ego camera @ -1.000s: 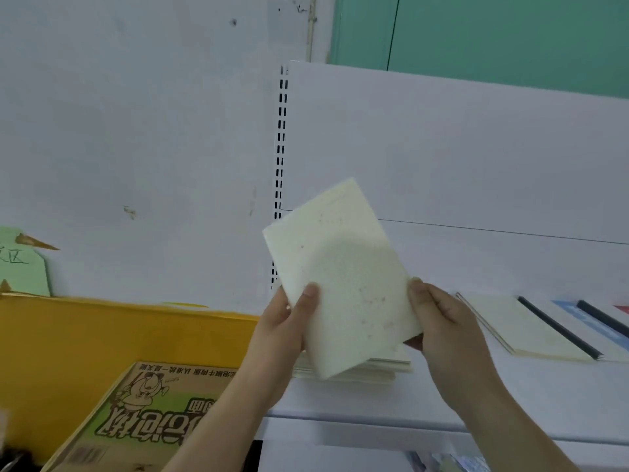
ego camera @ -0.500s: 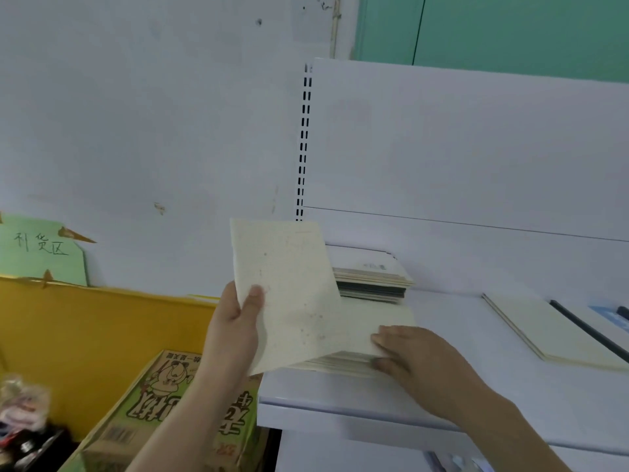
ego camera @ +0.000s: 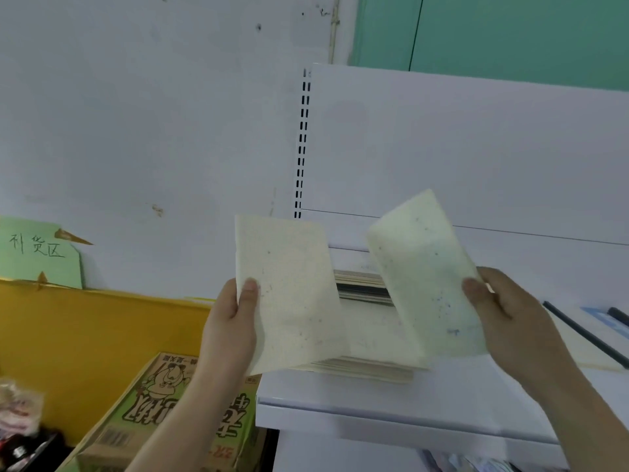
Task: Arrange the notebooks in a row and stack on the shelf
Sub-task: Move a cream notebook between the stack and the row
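Now holding two cream notebooks, one per hand, where single one was held a second ago. Left hand (ego camera: 231, 321) pinching left notebook (ego camera: 289, 294) at its left edge, thumb on cover. Right hand (ego camera: 503, 318) gripping right notebook (ego camera: 425, 277), lifted and tilted above front stack (ego camera: 367, 366) on shelf (ego camera: 442, 400). Second stack (ego camera: 360, 284) behind. Likely taken off front stack for sorting; placing not yet done.
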### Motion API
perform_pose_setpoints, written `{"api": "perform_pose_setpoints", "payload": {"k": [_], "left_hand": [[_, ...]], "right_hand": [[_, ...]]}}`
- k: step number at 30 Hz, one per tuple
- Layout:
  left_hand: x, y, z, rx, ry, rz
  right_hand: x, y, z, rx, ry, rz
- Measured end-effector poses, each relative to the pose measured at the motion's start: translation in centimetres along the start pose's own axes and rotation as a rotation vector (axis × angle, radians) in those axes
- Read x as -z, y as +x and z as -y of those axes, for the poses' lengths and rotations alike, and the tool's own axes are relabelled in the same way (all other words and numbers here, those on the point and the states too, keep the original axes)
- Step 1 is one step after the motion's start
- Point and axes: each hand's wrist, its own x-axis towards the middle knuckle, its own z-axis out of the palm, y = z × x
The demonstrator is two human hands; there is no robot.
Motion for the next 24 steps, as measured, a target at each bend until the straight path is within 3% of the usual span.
{"api": "perform_pose_setpoints", "payload": {"k": [3, 6, 12, 17, 21, 24], "left_hand": [[-1.9, -0.9, -0.2, 0.004, -0.017, 0.076], [-4.0, -1.8, -0.5, 0.047, -0.092, 0.137], [-9.1, -5.2, -1.1, 0.13, -0.204, 0.333], [-13.1, -7.8, -0.7, 0.211, -0.256, 0.529], [-17.5, -9.3, -1.0, 0.245, -0.224, 0.539], [-21.4, -10.1, -1.0, 0.167, -0.113, 0.546]], "right_hand": [[0.5, -0.7, 1.0, -0.141, 0.298, -0.048], [0.3, -1.4, 1.7, -0.29, 0.557, 0.005], [-2.6, -4.7, -0.9, -0.354, 0.129, -0.006], [0.1, -6.4, -3.6, -0.452, 0.055, -0.046], [3.7, -6.9, -5.5, -0.473, 0.139, -0.009], [7.1, -6.4, -7.6, -0.449, 0.169, 0.034]]}}
